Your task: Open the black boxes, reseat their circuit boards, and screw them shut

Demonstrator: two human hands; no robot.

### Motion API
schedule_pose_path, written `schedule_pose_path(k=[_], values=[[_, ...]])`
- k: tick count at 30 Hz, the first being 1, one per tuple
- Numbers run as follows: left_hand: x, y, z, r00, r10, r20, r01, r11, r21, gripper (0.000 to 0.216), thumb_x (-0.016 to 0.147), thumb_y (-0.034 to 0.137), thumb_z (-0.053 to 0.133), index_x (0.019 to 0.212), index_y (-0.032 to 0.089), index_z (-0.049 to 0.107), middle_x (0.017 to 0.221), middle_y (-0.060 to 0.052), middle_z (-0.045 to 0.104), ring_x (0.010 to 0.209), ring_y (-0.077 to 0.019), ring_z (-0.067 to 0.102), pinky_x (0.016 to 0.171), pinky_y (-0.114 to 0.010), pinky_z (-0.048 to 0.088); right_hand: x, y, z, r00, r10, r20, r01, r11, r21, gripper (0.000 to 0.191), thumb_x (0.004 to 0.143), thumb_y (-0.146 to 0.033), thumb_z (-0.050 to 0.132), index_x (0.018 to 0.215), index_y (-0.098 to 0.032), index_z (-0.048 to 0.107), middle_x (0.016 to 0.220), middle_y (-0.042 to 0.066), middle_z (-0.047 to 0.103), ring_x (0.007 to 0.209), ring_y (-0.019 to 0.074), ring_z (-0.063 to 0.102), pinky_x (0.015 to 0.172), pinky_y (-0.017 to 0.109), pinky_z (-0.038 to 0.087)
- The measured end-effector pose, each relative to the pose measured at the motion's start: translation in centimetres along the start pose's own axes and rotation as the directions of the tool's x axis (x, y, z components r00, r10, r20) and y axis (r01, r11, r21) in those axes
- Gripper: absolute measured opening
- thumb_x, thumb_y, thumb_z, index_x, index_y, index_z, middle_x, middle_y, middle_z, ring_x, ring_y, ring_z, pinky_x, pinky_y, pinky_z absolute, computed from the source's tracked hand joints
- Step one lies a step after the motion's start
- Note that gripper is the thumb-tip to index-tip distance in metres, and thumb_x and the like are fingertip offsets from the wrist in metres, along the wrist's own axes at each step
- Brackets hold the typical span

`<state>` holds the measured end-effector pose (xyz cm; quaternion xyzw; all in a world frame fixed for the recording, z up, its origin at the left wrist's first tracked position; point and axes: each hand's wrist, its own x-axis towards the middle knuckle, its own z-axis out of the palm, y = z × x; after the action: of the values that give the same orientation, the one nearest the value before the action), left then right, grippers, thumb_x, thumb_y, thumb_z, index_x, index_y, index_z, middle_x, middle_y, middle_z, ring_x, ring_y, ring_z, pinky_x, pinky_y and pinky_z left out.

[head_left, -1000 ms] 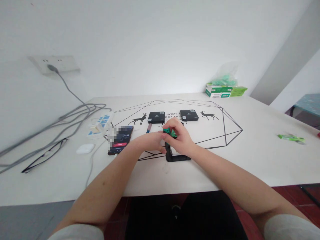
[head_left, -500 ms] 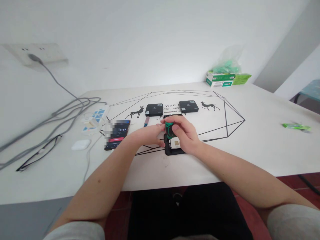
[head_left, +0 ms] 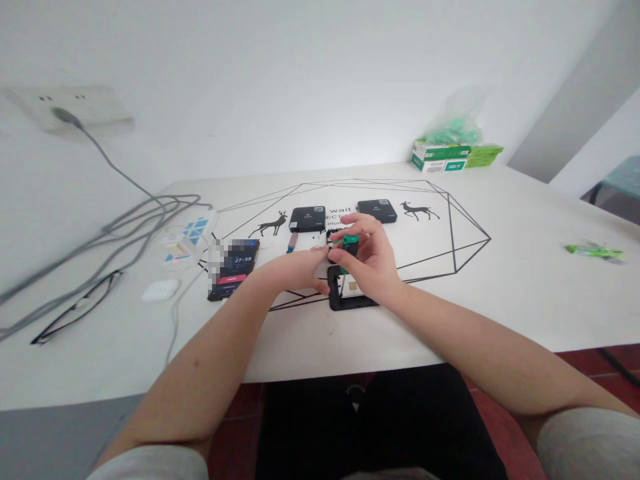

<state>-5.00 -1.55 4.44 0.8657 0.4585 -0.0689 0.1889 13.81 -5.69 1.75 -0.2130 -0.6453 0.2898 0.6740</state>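
An opened black box (head_left: 337,305) lies in front of me, a whitish plate with a gold square inside its frame. My right hand (head_left: 375,257) is over its upper right part, thumb and fingers closed on a screwdriver (head_left: 351,245) with a green and black handle. The screwdriver's tip is hidden. At the box's left side is my left hand (head_left: 304,268), its thumb and fingers holding that edge. Just behind the hands are two closed black boxes, the left box (head_left: 308,219) and the right box (head_left: 377,211).
Left of my hands lie a phone (head_left: 235,268), a white earbud case (head_left: 161,290), glasses (head_left: 77,307) and a power strip (head_left: 195,233) with grey cables. A small pinkish and blue tool (head_left: 293,243) lies by the left box. Green and white cartons (head_left: 440,157) stand at the back right.
My right hand has shifted slightly on the screwdriver, its fingers raised and spread more, and the handle has moved a little to the right. My left hand has stayed in place.
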Motion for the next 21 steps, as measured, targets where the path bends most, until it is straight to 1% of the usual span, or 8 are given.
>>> schedule_pose_path(k=[2,4,8,11,14,17,19,21], values=[[0.0,0.2,-0.1,1.0,-0.021,0.016,0.021,0.999,0.025,0.087,0.08,0.048,0.085,0.154,0.019,0.049,0.142,-0.017,0.07,0.125,-0.0413,0.069,0.099,-0.042,0.056,0.0,-0.3,-0.2,0.999,-0.018,0.044,0.018,1.0,0.012,0.017,0.1,-0.038,0.066,0.115,-0.03,0.062,0.135,0.008,0.058,0.113,0.0224,0.068,0.094,0.044,0.061],[-0.1,0.4,-0.3,0.999,-0.039,0.022,0.038,0.999,0.033,0.09,0.081,0.05,0.085,0.156,0.018,0.047,0.14,-0.018,0.071,0.127,-0.0433,0.068,0.1,-0.043,0.056,0.1,-0.5,-0.6,0.996,-0.083,0.041,0.085,0.995,-0.052,0.015,0.105,-0.032,0.056,0.116,-0.03,0.066,0.136,0.009,0.06,0.127,0.0256,0.063,0.106,0.051,0.056],[-0.1,0.4,-0.4,0.998,-0.051,0.025,0.05,0.998,0.036,0.09,0.08,0.051,0.086,0.155,0.019,0.048,0.14,-0.018,0.071,0.131,-0.0447,0.066,0.102,-0.044,0.056,0.4,-0.5,-1.1,0.99,-0.139,-0.007,0.136,0.976,-0.168,0.014,0.1,-0.024,0.058,0.111,-0.03,0.064,0.138,0.01,0.056,0.133,0.0281,0.058,0.115,0.058,0.048],[0.0,0.1,-0.3,0.999,-0.026,0.019,0.026,0.999,0.032,0.093,0.08,0.051,0.086,0.157,0.019,0.046,0.146,-0.018,0.068,0.133,-0.0431,0.066,0.102,-0.044,0.056,0.5,-0.3,-0.8,0.997,-0.083,0.001,0.083,0.992,-0.097,0.015,0.096,-0.025,0.066,0.107,-0.029,0.057,0.141,0.009,0.053,0.123,0.0253,0.065,0.105,0.052,0.057],[0.1,-0.2,0.0,0.999,-0.022,0.023,0.022,0.999,0.024,0.09,0.081,0.051,0.085,0.157,0.021,0.046,0.149,-0.016,0.067,0.13,-0.0417,0.067,0.1,-0.044,0.057,0.3,-0.4,-0.2,1.0,0.004,0.024,-0.004,1.0,0.024,0.024,0.095,-0.03,0.073,0.105,-0.028,0.051,0.144,0.009,0.053,0.1,0.0178,0.073,0.089,0.042,0.063],[0.1,-0.4,0.1,1.0,-0.011,0.028,0.011,1.0,0.011,0.084,0.082,0.048,0.084,0.155,0.024,0.05,0.148,-0.014,0.067,0.127,-0.0401,0.069,0.099,-0.044,0.057,0.0,-0.7,0.1,0.996,0.076,0.049,-0.08,0.992,0.099,0.032,0.094,-0.036,0.078,0.104,-0.029,0.05,0.14,0.007,0.06,0.077,0.0105,0.07,0.074,0.034,0.063],[0.1,-0.3,0.1,1.0,0.001,0.03,-0.001,1.0,0.006,0.08,0.082,0.046,0.084,0.153,0.024,0.052,0.147,-0.013,0.068,0.127,-0.0393,0.069,0.101,-0.044,0.057,-0.2,-1.0,0.0,0.993,0.098,0.071,-0.106,0.987,0.122,0.028,0.097,-0.041,0.075,0.107,-0.029,0.052,0.134,0.006,0.066,0.075,0.0107,0.069,0.07,0.032,0.062],[0.1,-0.1,-0.1,1.0,-0.013,0.029,0.013,1.0,0.012,0.081,0.082,0.045,0.084,0.153,0.023,0.052,0.146,-0.014,0.068,0.128,-0.0396,0.068,0.103,-0.044,0.056,-0.3,-1.1,-0.3,0.99,0.102,0.097,-0.114,0.986,0.126,0.021,0.103,-0.046,0.065,0.112,-0.029,0.057,0.127,0.006,0.071,0.081,0.0139,0.072,0.073,0.034,0.063]])
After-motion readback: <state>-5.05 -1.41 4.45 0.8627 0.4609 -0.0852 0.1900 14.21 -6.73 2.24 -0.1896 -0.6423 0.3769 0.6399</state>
